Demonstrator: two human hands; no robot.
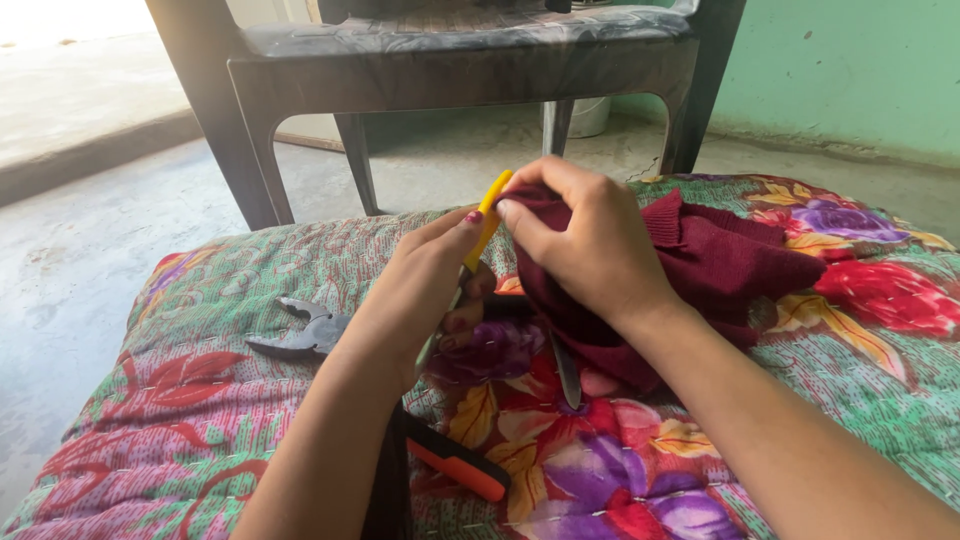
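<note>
Left hand (425, 290): closed on a yellow-handled tool (489, 222), gripped between thumb and fingers.
Right hand (585, 235): pinched shut on a fold of the maroon knit garment (715, 265).
Tool axis: long axis runs upright, tilted slightly right; tip hidden behind the hands.
Key relation: tool touches the garment fold, between both hands; garment spreads right of the hands.
Support: floral quilt (200, 400).
Nearby: pliers (300, 335) left of the left hand.
</note>
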